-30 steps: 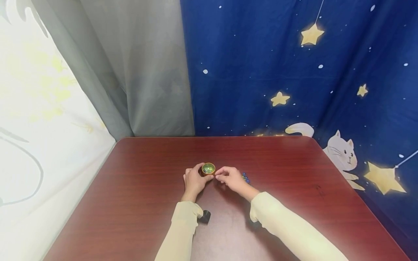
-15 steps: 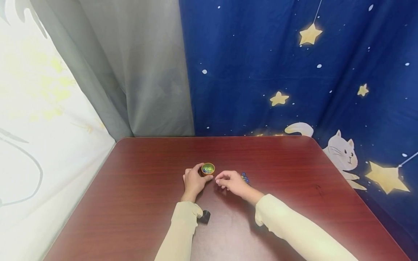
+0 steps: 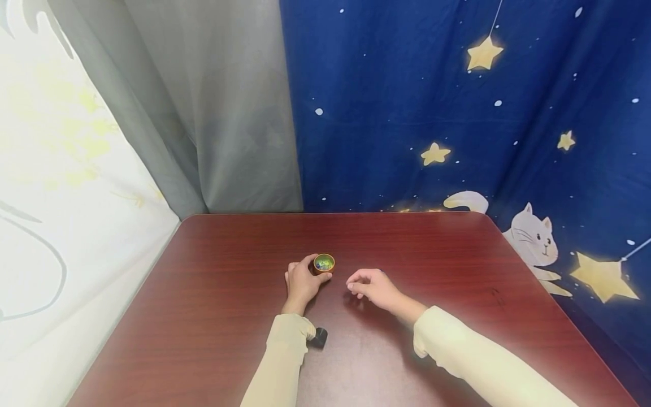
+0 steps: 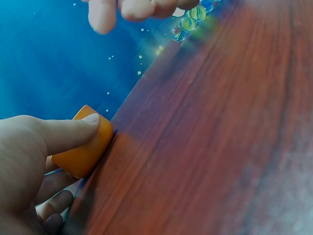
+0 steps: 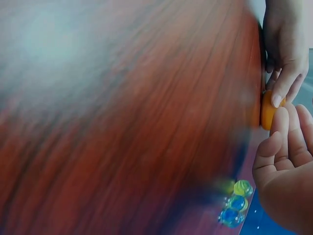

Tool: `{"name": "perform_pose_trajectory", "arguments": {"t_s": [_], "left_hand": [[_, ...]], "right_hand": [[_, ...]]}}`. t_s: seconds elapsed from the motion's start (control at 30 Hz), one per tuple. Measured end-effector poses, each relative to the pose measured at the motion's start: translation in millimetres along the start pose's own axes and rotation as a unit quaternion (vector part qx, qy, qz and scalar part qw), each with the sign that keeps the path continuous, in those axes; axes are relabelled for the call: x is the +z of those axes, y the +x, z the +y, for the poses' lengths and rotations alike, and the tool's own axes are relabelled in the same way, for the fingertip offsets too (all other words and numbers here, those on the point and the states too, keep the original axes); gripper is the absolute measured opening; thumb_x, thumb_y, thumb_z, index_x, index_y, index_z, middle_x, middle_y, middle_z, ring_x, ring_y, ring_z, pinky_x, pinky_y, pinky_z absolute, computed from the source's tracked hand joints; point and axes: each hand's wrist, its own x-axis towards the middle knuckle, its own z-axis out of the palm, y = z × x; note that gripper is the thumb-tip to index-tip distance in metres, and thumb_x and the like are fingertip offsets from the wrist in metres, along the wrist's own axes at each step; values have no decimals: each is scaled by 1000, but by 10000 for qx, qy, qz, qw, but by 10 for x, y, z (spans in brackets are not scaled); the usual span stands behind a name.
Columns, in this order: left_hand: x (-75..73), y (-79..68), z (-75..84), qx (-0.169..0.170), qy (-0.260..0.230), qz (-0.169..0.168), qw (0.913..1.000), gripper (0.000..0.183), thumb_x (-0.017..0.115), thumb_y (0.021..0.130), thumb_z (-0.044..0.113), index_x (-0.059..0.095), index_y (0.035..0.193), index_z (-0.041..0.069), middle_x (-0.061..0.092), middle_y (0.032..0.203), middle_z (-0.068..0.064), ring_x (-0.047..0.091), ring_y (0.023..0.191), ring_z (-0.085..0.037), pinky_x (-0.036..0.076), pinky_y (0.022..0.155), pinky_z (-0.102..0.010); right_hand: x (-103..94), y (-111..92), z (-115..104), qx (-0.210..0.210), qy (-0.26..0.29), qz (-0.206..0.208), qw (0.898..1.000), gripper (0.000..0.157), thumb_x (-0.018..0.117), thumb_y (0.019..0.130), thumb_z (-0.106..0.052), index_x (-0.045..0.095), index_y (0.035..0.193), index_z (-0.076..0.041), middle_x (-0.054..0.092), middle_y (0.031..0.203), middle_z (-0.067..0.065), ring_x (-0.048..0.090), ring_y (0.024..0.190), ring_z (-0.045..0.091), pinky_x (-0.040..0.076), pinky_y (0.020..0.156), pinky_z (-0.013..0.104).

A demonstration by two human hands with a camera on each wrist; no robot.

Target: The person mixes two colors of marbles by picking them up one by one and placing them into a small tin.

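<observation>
An orange cup (image 4: 88,152) stands upright on the table, and several glass marbles show inside it in the head view. My left hand (image 3: 302,285) grips its side, thumb at the near wall and fingers round the far one. To the right of the cup, my right hand (image 3: 375,288) hovers over the table with loosely bent fingers and nothing between them. Beside that hand lies a small cluster of clear marbles (image 5: 237,203) with blue, green and yellow swirls. In the head view the right hand hides nearly all of the cluster.
The reddish-brown wooden table (image 3: 229,249) has a rounded far edge. Behind it hang a grey curtain (image 3: 244,113) and a blue curtain (image 3: 366,141) with stars and a cat. A small black object (image 3: 319,338) sits at the left sleeve's cuff.
My right hand has drawn back from the cup's rim, to the right and nearer to me, now covering the loose marbles in the head view. The left hand and cup have stayed put.
</observation>
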Motion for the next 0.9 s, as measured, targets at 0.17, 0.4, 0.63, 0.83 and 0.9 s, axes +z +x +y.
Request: {"name": "perform_pose_trajectory", "arguments": {"t_s": [0.17, 0.4, 0.63, 0.83, 0.9], "left_hand": [[5, -5, -15, -11, 13, -11, 10000, 66, 90, 66, 32, 66, 125, 12, 70, 108, -8, 48, 103, -30, 30, 89, -46], [0, 2, -15, 40, 24, -13, 10000, 66, 90, 66, 32, 66, 125, 13, 70, 109, -8, 48, 103, -30, 30, 89, -47], [14, 11, -23, 73, -7, 42, 10000, 66, 90, 66, 31, 66, 124, 12, 70, 109, -8, 48, 103, -30, 30, 88, -47], [23, 9, -28, 73, -16, 52, 10000, 66, 90, 65, 31, 66, 124, 12, 70, 108, -8, 48, 101, -29, 29, 87, -46], [14, 8, -22, 28, -7, -12, 10000, 66, 90, 66, 31, 66, 125, 12, 70, 109, -8, 48, 103, -29, 29, 88, -46]], "right_hand": [[-48, -80, 16, -227, 95, 42, 9997, 17, 68, 89, -10, 69, 97, 5, 68, 79, 18, 66, 68, 33, 54, 67, 43], [-100, -167, 42, -184, -248, 240, 9992, 12, 70, 88, -10, 70, 94, 0, 68, 76, 8, 66, 65, 28, 53, 66, 35], [-170, -229, 117, -180, -616, 475, 9968, 9, 75, 82, -11, 71, 90, -7, 66, 72, -1, 64, 63, 18, 50, 62, 29], [-234, -296, 140, -217, -748, 548, 9955, 11, 76, 81, -11, 71, 90, -7, 64, 72, -3, 62, 64, 15, 48, 61, 29], [-252, -318, 153, -172, -743, 533, 9957, 11, 76, 81, -10, 71, 90, -7, 63, 72, -3, 62, 64, 16, 47, 61, 28]]}}
